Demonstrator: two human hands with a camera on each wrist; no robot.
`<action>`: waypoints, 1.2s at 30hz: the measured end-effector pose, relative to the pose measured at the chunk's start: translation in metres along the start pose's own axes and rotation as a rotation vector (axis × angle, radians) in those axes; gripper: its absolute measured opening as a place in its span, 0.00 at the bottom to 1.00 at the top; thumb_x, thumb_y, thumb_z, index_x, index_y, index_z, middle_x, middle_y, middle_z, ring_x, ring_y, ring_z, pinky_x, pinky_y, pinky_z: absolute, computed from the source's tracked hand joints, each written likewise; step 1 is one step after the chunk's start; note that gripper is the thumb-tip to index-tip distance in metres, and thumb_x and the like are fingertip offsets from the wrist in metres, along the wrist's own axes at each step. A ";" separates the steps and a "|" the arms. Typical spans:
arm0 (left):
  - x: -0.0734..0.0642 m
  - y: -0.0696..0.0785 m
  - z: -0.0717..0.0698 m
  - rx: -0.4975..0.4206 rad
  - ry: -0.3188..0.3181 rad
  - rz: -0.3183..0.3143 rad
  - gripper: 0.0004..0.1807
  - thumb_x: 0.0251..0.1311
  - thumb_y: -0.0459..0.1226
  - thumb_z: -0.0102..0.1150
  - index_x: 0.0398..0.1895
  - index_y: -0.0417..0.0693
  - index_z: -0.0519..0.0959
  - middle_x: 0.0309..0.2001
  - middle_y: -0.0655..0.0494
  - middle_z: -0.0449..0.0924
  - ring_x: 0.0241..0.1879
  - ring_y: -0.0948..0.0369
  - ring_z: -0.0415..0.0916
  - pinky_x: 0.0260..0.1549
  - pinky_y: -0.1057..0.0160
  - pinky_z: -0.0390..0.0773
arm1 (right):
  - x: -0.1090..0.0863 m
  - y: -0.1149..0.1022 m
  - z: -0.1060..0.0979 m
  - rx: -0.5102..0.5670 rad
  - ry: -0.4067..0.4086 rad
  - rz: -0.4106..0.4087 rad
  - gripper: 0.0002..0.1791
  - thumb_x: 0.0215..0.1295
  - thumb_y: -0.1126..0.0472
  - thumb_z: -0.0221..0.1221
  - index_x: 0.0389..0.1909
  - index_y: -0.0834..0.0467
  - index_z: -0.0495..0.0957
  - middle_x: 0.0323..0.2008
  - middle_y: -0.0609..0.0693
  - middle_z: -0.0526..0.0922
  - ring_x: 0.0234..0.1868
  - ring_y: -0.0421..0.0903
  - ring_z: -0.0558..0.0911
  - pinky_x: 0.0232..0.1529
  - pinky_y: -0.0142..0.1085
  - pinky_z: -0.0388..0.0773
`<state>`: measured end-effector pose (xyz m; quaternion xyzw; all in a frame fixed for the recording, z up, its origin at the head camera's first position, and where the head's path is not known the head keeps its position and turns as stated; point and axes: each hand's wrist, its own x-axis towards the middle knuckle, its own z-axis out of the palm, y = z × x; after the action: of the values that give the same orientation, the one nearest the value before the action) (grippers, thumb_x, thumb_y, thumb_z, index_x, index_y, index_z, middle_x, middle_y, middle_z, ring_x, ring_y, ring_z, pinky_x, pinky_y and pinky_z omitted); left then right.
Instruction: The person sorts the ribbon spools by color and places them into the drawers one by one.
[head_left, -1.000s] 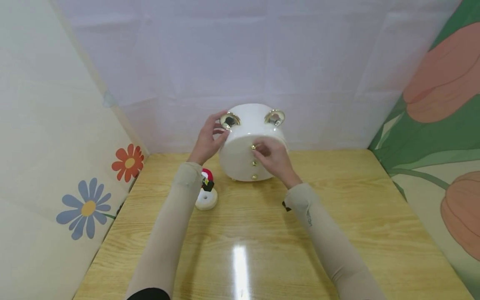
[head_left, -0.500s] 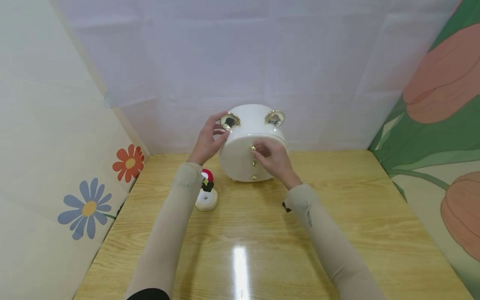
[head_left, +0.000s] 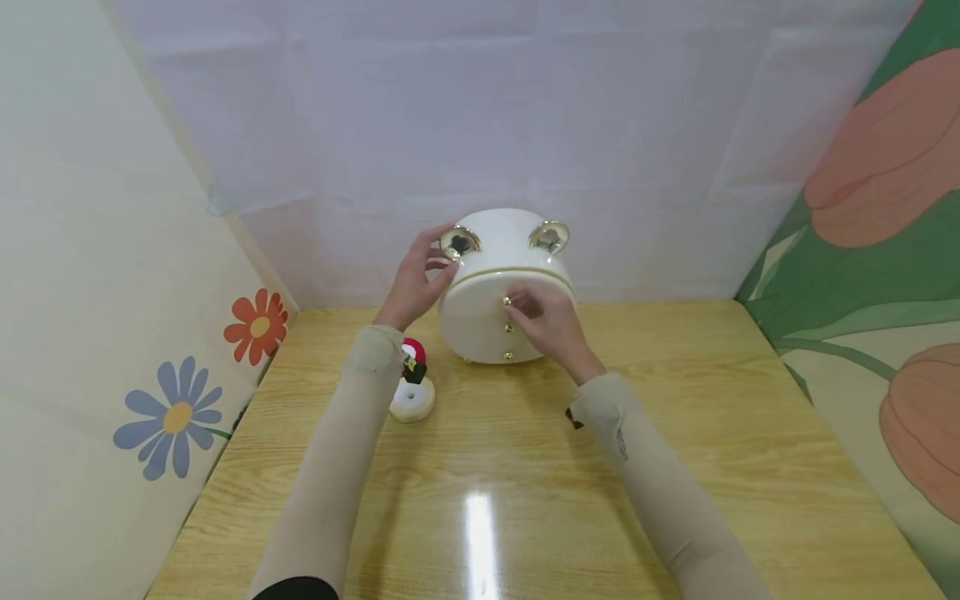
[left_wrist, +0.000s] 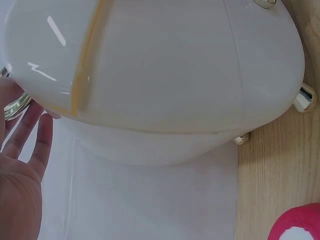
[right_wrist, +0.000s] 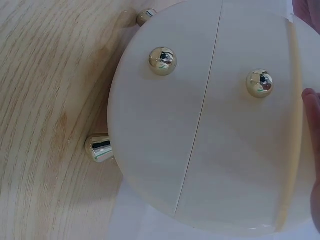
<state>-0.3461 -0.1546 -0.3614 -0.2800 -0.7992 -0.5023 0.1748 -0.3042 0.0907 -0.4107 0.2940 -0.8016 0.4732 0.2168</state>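
A white rounded jewelry box (head_left: 472, 321) with gold ears and several gold knobs stands at the back of the table. My left hand (head_left: 416, 279) steadies it at the left gold ear (head_left: 460, 242), thumb in front and fingers around behind. With thumb and fingertips, my right hand (head_left: 551, 321) pinches the top knob (head_left: 507, 301). A yellow-gold strip (left_wrist: 85, 65) shows along the top drawer's edge, beside the glossy white upper part, in the left wrist view. The middle knob (right_wrist: 260, 83) and bottom knob (right_wrist: 162, 61) are untouched in the right wrist view; the top knob is hidden there.
A white donut-shaped piece (head_left: 412, 402) lies left of the box, in front of a small red, white and black figure (head_left: 414, 358) partly behind my left sleeve. A white cloth (head_left: 420, 125) hangs behind the table (head_left: 525, 467), with flower-patterned panels at both sides.
My right hand has drawn slightly toward me with the top knob, and a yellow-gold line has appeared along the front's upper edge. The left hand has stayed in place.
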 end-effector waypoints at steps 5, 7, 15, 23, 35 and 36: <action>-0.003 0.014 -0.001 0.023 -0.007 -0.004 0.33 0.69 0.24 0.56 0.76 0.36 0.62 0.69 0.35 0.67 0.57 0.36 0.75 0.61 0.40 0.79 | -0.003 0.000 0.000 0.005 0.002 -0.023 0.12 0.65 0.68 0.68 0.48 0.63 0.82 0.40 0.59 0.89 0.37 0.52 0.90 0.41 0.35 0.89; -0.003 0.015 -0.001 0.029 -0.007 -0.001 0.33 0.69 0.24 0.56 0.76 0.36 0.62 0.69 0.36 0.67 0.57 0.36 0.75 0.61 0.40 0.79 | -0.004 0.000 -0.001 0.007 0.000 -0.036 0.12 0.65 0.68 0.68 0.48 0.63 0.82 0.40 0.59 0.89 0.37 0.52 0.90 0.40 0.34 0.89; -0.003 0.017 -0.002 -0.019 -0.002 0.015 0.33 0.68 0.22 0.57 0.75 0.36 0.64 0.68 0.35 0.68 0.57 0.35 0.75 0.61 0.38 0.78 | -0.008 -0.004 -0.002 0.013 0.000 -0.043 0.12 0.64 0.69 0.68 0.48 0.63 0.82 0.39 0.59 0.89 0.36 0.52 0.90 0.38 0.33 0.89; -0.004 0.019 -0.002 0.004 -0.013 -0.009 0.33 0.69 0.23 0.57 0.76 0.38 0.63 0.69 0.36 0.68 0.57 0.38 0.76 0.62 0.41 0.79 | -0.015 -0.010 -0.003 0.020 -0.003 -0.050 0.12 0.63 0.69 0.69 0.47 0.64 0.82 0.39 0.60 0.89 0.36 0.53 0.90 0.38 0.35 0.89; 0.006 -0.024 0.000 0.001 0.000 0.010 0.35 0.68 0.26 0.61 0.77 0.47 0.64 0.69 0.44 0.69 0.57 0.41 0.77 0.60 0.45 0.81 | -0.025 -0.018 -0.006 0.020 -0.003 -0.085 0.13 0.62 0.70 0.69 0.48 0.64 0.82 0.40 0.59 0.89 0.35 0.52 0.90 0.38 0.32 0.89; 0.006 -0.024 -0.001 0.000 -0.003 0.011 0.35 0.68 0.26 0.61 0.77 0.48 0.64 0.69 0.45 0.69 0.57 0.42 0.78 0.60 0.46 0.81 | -0.026 -0.018 -0.006 0.020 -0.003 -0.091 0.14 0.62 0.70 0.69 0.48 0.64 0.82 0.39 0.60 0.89 0.35 0.52 0.90 0.37 0.32 0.89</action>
<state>-0.3658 -0.1618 -0.3753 -0.2853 -0.7980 -0.5007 0.1765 -0.2721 0.0959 -0.4129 0.3332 -0.7828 0.4706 0.2340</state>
